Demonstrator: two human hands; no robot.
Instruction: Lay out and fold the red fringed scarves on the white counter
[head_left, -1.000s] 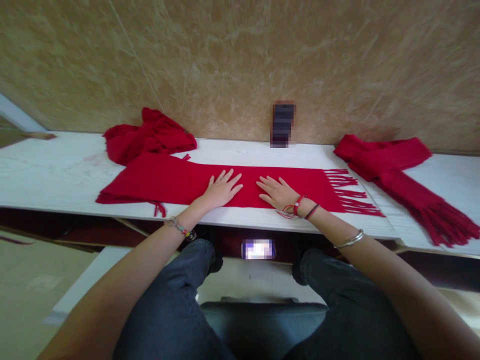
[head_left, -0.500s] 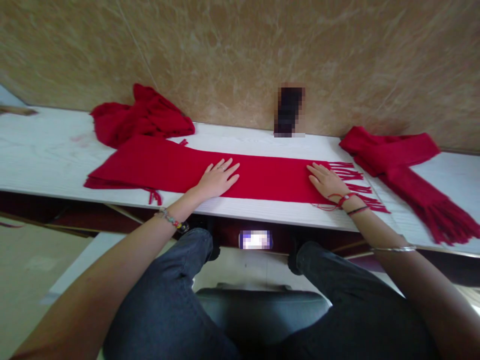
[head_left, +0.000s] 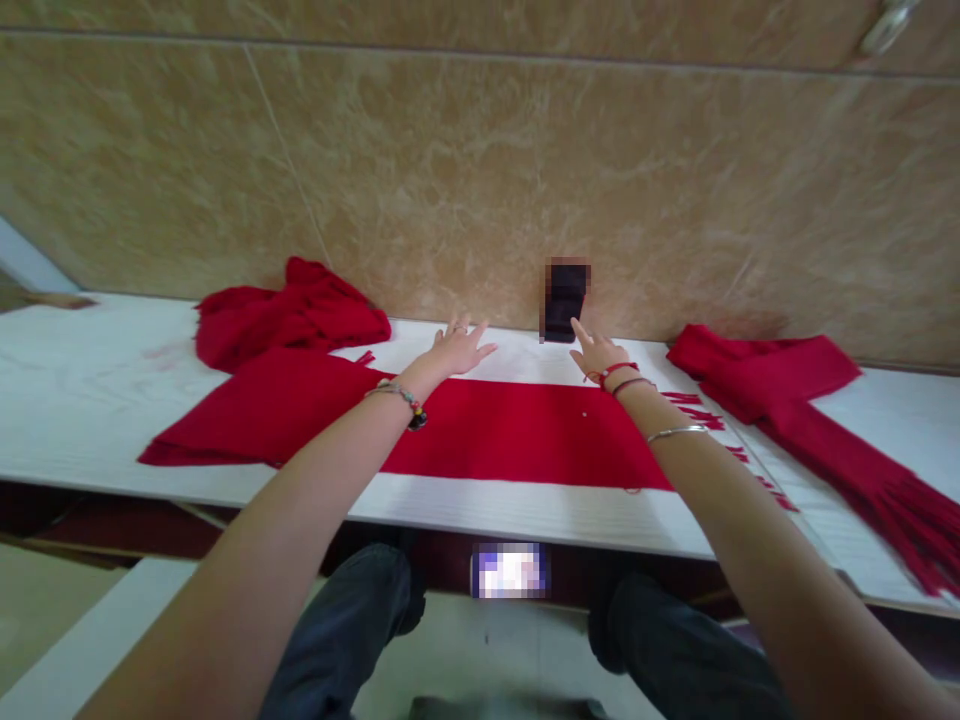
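Note:
A red fringed scarf (head_left: 525,430) lies flat along the white table, its left part folded over at an angle and its fringe at the right end. Beyond the scarf's far edge, my left hand (head_left: 459,350) has its fingers spread and holds nothing. My right hand (head_left: 598,352) is also open, past the far edge, with its index finger reaching toward a dark phone-like object (head_left: 566,303) that leans against the wall. Because that object is pixelated, I cannot tell whether the finger touches it. My forearms cross over the scarf and hide parts of it.
A crumpled red cloth (head_left: 292,315) sits by the wall at the left. Another red scarf (head_left: 772,375), loosely folded with its fringe toward me, lies at the right. The tan marbled wall (head_left: 450,180) borders the white table (head_left: 90,390). A pixelated bright object (head_left: 510,570) shows below the table edge.
Both hands have left the scarf's surface and moved away from me toward the wall, the right one also leftward to the dark object. The view has tilted upward.

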